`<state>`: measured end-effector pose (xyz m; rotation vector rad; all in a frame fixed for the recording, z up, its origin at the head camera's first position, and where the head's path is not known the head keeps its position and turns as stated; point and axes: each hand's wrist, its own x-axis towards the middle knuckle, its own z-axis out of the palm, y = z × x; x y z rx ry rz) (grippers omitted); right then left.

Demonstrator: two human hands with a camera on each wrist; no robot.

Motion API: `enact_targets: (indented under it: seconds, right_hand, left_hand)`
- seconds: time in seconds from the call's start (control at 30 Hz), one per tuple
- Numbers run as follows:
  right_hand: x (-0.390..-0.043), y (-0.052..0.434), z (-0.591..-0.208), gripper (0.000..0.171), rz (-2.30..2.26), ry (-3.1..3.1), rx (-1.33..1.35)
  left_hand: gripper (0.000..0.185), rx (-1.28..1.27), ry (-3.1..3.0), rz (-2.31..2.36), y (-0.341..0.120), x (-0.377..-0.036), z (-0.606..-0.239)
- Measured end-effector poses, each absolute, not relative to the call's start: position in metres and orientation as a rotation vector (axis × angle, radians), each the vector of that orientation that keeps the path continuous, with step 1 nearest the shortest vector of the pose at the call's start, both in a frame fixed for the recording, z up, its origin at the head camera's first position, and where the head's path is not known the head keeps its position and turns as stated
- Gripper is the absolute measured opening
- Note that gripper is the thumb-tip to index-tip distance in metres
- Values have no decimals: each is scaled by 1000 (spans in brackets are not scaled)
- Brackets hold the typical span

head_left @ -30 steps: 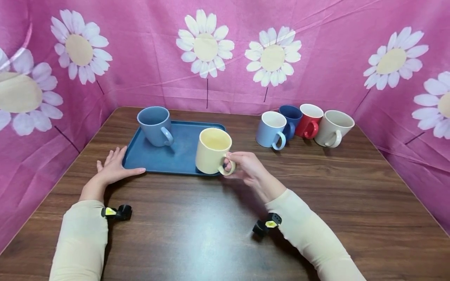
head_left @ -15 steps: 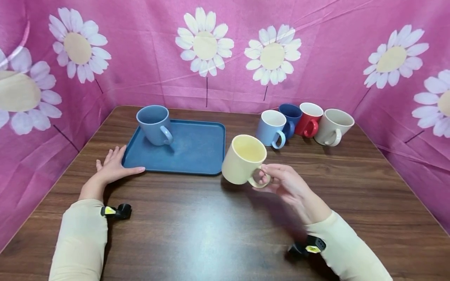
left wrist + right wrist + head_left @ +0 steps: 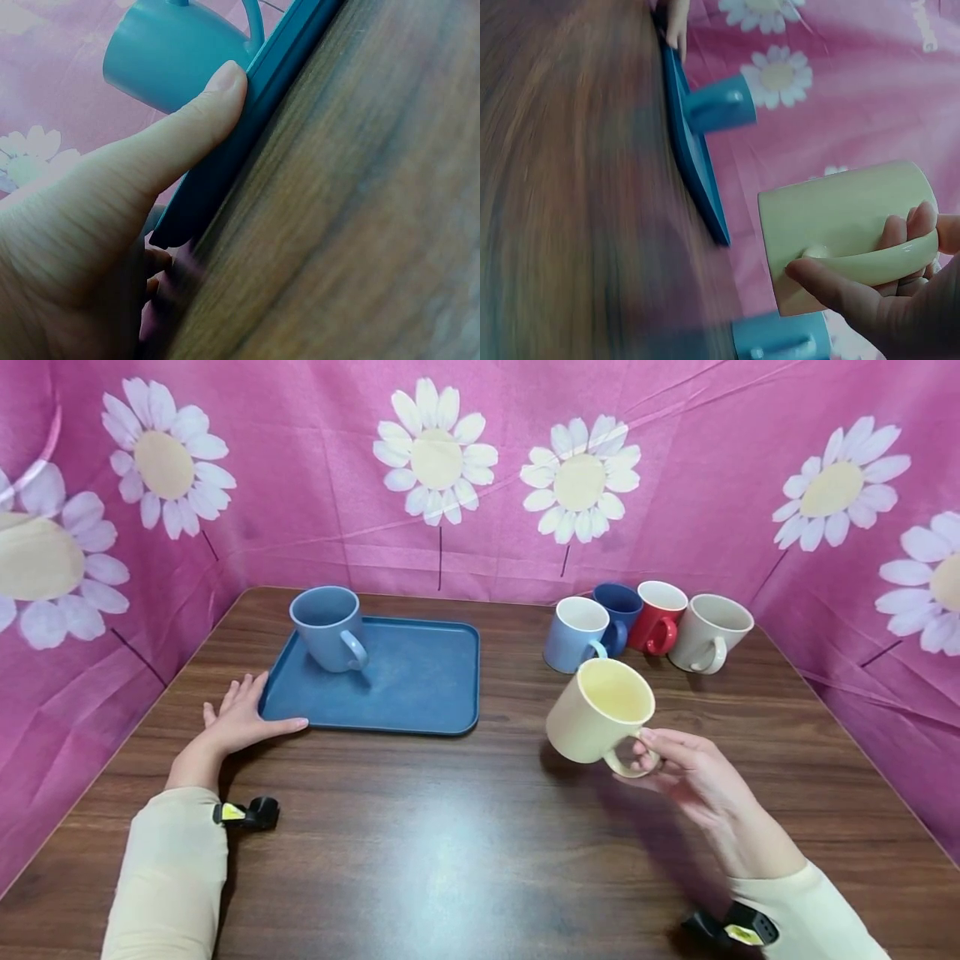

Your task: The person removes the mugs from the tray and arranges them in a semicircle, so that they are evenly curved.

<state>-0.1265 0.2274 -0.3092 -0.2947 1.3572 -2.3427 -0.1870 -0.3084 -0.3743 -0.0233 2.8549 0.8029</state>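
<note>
My right hand point(image 3: 705, 785) grips a pale yellow mug point(image 3: 588, 722) by its handle, holding it tilted above the table, right of the tray. In the right wrist view the fingers pass through the handle of the yellow mug point(image 3: 840, 217). At the left, my left hand point(image 3: 243, 718) rests at the near left corner of a blue tray point(image 3: 420, 693), fingers spread. The left wrist view has the thumb point(image 3: 195, 120) lying along the rim of the tray point(image 3: 255, 112). A grey-blue mug point(image 3: 326, 631) stands upright on the tray's left part.
Behind the yellow mug, a light blue mug point(image 3: 573, 639), a navy mug point(image 3: 618, 606), a red mug point(image 3: 656, 618) and a grey-beige mug point(image 3: 705, 635) stand close together at the table's back right. A pink flowered cloth point(image 3: 300, 485) hangs around the wooden table point(image 3: 420, 835).
The yellow mug, gripped by my right hand, has moved right from over the tray's right end to in front of the light blue mug, tilting more. My left hand and the tray stay put.
</note>
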Motion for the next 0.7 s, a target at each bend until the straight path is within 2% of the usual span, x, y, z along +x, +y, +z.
enact_targets:
  seconds: [0.37,0.7]
  right_hand:
    - [-128,284,-317,38,-2466,1133,-331]
    - [-137,330,-330,40,-2579,936,-261]
  left_hand:
    - [109,-30,2853,809,-309,-185,-374]
    - [108,-25,2858,808,-308,-185,-373]
